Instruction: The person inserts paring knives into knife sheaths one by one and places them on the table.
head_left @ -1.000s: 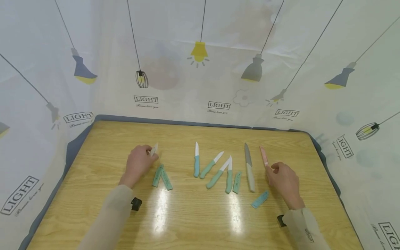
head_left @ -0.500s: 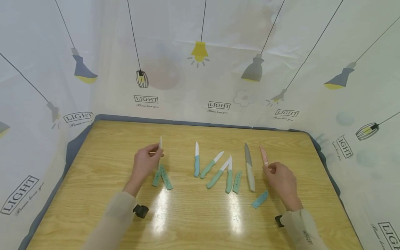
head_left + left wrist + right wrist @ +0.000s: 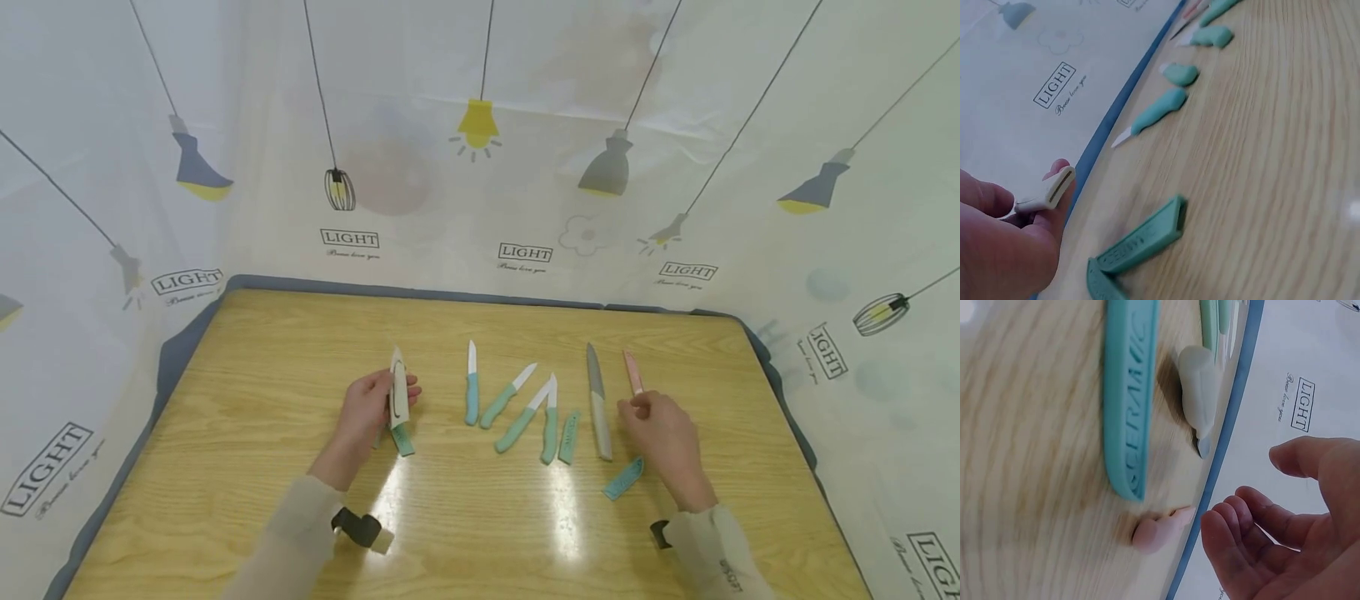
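My left hand (image 3: 365, 410) holds a cream knife sheath (image 3: 400, 392) between thumb and fingers, raised above the table. Its slotted end (image 3: 1062, 186) shows in the left wrist view. Beneath lie two crossed green sheaths (image 3: 1138, 245), partly hidden in the head view. My right hand (image 3: 662, 442) hovers by the pink knife (image 3: 1155, 534), fingers loosely bent and apart from it, with nothing between them. Left of that hand lies a knife with a cream handle (image 3: 602, 427) and grey blade. A blue sheath (image 3: 625, 479) marked CERAMIC is close by.
Mid-table, a blue-handled knife (image 3: 472, 398) and three green-handled knives (image 3: 551, 429) lie with white blades pointing away. Another green sheath (image 3: 569, 437) is beside them. A printed cloth wall (image 3: 450, 217) rises behind the wooden table (image 3: 465, 517).
My left hand has moved right and nearer with the cream sheath, turning its flat face into view above the green sheaths. My right hand has shifted slightly left.
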Available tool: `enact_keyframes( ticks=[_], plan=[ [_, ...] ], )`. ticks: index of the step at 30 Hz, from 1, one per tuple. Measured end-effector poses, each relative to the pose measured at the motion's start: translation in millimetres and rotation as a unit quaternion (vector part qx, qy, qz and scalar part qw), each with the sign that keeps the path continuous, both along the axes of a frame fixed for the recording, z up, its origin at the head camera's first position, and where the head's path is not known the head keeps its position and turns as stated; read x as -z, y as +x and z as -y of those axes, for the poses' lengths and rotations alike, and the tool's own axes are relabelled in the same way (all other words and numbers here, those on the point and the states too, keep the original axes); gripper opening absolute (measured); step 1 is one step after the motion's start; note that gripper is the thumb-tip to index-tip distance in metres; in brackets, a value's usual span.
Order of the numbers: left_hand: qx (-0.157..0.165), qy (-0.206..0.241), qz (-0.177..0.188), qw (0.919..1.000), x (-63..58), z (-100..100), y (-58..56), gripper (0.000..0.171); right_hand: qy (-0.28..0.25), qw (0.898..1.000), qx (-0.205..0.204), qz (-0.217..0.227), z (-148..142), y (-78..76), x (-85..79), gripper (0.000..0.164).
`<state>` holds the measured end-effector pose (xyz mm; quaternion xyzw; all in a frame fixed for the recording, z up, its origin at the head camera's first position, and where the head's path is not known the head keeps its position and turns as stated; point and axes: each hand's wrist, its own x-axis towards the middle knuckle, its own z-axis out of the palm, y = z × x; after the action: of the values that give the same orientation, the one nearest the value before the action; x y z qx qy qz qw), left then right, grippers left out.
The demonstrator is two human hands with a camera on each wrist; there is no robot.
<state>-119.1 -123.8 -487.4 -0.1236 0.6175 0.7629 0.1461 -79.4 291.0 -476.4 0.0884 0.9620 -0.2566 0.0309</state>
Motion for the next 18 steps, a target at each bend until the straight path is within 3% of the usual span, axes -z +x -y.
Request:
enact_keyframes(
  ticks=[7, 18],
  plan=[
    [-0.031, 0.056, 0.021, 0.9978, 6.0, -10, 2.6, 0.047, 0.012, 1.000, -0.019, 0.008, 10, -1.8, 6.8, 0.051],
    [-0.048, 0.060, 0.013, 0.9969, 8.5, -22, 7.4, 0.044, 0.025, 0.998, -0.045, 0.030, 29, -6.5, 16.2, 0.050]
  ],
)
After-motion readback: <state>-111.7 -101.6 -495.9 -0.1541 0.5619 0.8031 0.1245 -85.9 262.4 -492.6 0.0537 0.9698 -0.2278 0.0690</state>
